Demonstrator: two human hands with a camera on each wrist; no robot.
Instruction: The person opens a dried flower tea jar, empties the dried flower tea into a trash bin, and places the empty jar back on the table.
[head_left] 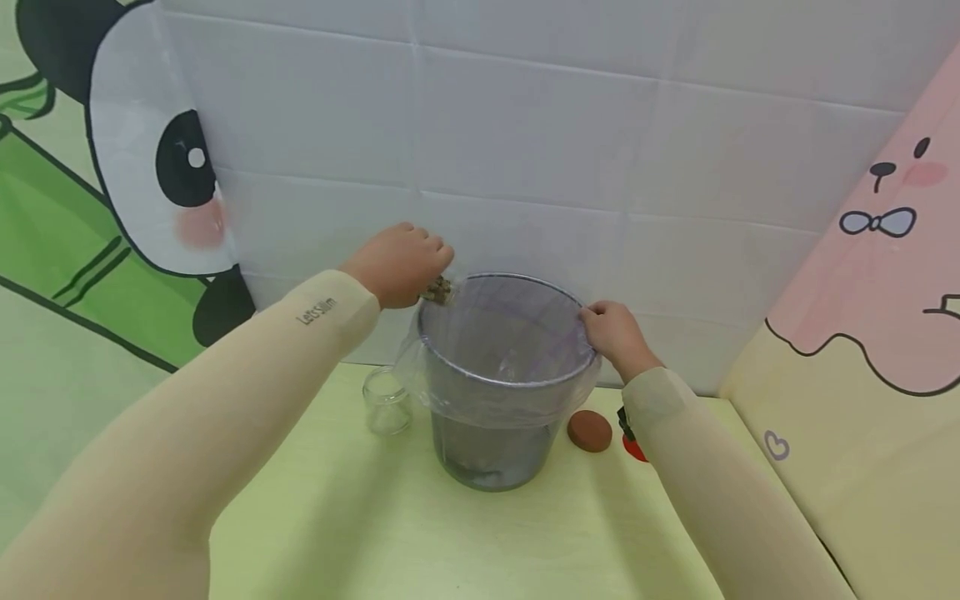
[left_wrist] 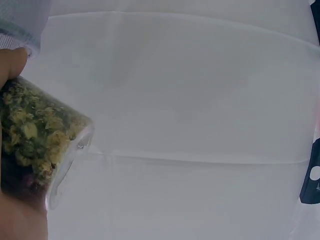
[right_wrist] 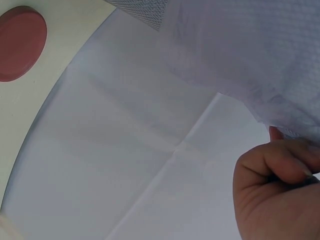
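While our right hand (head_left: 615, 333) grips the bin (head_left: 501, 383) rim, our left hand (head_left: 397, 262) tips a still-full jar (left_wrist: 40, 137) over it; emptying remains.

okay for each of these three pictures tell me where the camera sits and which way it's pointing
Head: worn on the head, looking forward and down at the lined bin on the table; both sleeved arms, left hand and right hand show.
Left wrist: faces the white backdrop past the jar of dried bits; fingers show.
Right wrist: looks along the bin liner; curled fingers show.
Head and right wrist share the brown lid.
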